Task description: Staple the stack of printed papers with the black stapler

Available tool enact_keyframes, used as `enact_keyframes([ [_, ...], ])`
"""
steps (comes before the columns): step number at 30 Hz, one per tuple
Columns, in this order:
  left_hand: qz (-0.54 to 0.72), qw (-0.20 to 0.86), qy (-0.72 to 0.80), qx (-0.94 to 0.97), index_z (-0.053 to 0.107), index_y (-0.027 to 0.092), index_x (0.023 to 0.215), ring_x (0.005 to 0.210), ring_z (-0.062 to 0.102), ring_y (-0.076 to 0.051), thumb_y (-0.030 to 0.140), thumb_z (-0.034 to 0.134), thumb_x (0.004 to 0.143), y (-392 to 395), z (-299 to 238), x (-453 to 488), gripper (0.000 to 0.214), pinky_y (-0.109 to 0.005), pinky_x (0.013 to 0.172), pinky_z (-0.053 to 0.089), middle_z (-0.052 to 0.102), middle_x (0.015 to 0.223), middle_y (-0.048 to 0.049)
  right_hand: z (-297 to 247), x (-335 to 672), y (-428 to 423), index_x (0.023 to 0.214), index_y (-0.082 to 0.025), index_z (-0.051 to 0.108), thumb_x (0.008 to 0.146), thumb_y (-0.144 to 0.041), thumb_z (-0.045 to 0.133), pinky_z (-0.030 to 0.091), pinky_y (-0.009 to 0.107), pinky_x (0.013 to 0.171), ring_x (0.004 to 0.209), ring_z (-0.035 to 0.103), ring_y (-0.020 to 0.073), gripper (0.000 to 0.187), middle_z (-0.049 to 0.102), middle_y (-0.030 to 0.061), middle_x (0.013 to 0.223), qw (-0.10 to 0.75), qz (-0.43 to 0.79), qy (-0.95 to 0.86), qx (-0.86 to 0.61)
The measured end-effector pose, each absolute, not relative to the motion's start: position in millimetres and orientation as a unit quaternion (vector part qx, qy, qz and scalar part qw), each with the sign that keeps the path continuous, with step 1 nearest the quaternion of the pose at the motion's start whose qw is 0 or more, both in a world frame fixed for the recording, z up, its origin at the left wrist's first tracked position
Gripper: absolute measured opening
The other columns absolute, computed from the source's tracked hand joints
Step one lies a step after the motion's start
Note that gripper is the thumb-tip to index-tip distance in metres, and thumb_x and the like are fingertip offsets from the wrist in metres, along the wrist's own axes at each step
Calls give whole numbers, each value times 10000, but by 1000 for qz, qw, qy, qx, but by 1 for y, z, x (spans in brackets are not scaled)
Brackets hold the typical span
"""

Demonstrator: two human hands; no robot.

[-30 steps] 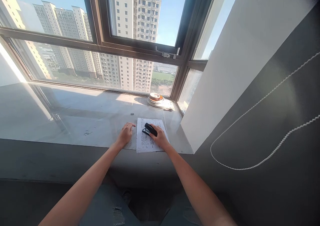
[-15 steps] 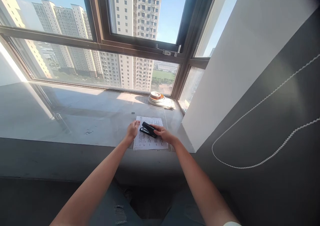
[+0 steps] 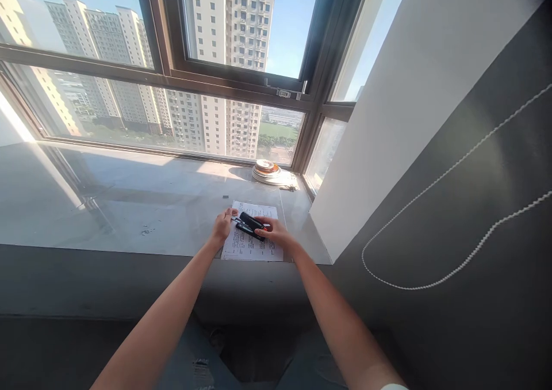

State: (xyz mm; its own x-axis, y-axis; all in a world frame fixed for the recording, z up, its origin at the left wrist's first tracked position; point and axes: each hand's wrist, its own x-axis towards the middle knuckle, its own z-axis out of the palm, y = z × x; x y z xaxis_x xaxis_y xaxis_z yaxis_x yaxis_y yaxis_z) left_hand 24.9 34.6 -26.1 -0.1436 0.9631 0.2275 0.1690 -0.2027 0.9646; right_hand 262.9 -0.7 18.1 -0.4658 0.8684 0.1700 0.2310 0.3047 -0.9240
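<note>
A printed sheet of paper (image 3: 254, 246) lies on the grey window sill (image 3: 129, 206) near its front edge. On it sits a black stapler (image 3: 249, 225), and my right hand (image 3: 276, 233) is closed round its rear end. My left hand (image 3: 222, 226) is at the stapler's front tip, fingers pinched on a silvery part there. Both forearms reach forward from the bottom of the view.
A round stack of flat dishes (image 3: 268, 171) stands at the back right of the sill by the window frame. A white wall panel (image 3: 388, 108) rises just right of the paper. A bead chain (image 3: 452, 223) hangs on the dark wall.
My left hand moved right from the bare sill onto the stapler's front tip. My right hand turned the stapler slightly and shifted back along it. The paper slid a little left.
</note>
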Motion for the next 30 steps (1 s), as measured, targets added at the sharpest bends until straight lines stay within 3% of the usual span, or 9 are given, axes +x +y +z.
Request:
enact_keyframes([
  [5,600,450,471,465,645,161,1077,1120,691,-257,409,362,1054,34,-24,22,377,-410,991,563,682,1242,-185,17,236,-13,1266,-226,726,860,-162,691,572,384,916,1031,726,271,412,783,52,1081,349,253,-786,-442],
  [7,608,467,461,448,626,167,1115,1054,710,-250,408,366,1059,32,-22,23,358,-408,946,583,690,1221,-176,22,229,-15,1315,-240,700,869,-53,603,550,419,1005,1177,690,285,493,760,66,1206,347,161,-815,-435],
  [10,617,485,442,435,596,169,1146,958,726,-244,435,382,1047,30,-20,24,355,-394,856,602,721,1098,-151,30,220,-18,1393,-201,647,882,48,508,425,504,1181,1412,536,290,585,665,115,1402,314,22,-869,-382],
  [13,619,489,435,435,608,157,1098,900,727,-242,500,486,984,29,-20,24,382,-373,794,601,728,1009,-120,33,210,-20,1415,-193,632,942,43,477,385,536,1215,1452,495,289,551,646,131,1425,280,-33,-900,-333],
  [16,619,469,438,452,626,146,1046,889,722,-225,516,597,902,30,-20,22,397,-351,814,592,733,1006,-108,32,204,-21,1406,-205,642,973,19,476,391,532,1212,1449,497,294,515,648,128,1423,277,-34,-904,-325],
  [21,623,473,436,445,630,134,1087,972,731,-228,349,628,906,31,-21,23,281,-371,912,586,752,1057,-129,27,205,-21,1403,-191,648,959,5,460,375,548,1218,1445,492,296,521,658,128,1409,341,-16,-862,-376],
  [24,643,478,425,422,611,125,1152,925,751,-225,293,610,943,27,-18,24,268,-411,924,598,754,1087,-157,22,209,-20,1350,-209,685,917,-70,564,487,522,1110,1261,635,317,471,729,123,1278,424,63,-761,-487],
  [27,652,440,435,437,640,119,1146,813,753,-225,347,648,945,18,-10,25,304,-409,838,621,762,1038,-155,13,212,-17,1240,-209,736,874,-217,696,584,438,911,1017,721,310,368,775,108,1099,447,183,-651,-585],
  [30,642,363,462,493,705,138,1000,664,703,-200,451,674,929,6,0,28,323,-322,636,588,757,911,-117,8,214,-14,1158,-191,760,833,-225,745,584,413,897,992,725,303,327,777,101,1049,428,247,-634,-595],
])
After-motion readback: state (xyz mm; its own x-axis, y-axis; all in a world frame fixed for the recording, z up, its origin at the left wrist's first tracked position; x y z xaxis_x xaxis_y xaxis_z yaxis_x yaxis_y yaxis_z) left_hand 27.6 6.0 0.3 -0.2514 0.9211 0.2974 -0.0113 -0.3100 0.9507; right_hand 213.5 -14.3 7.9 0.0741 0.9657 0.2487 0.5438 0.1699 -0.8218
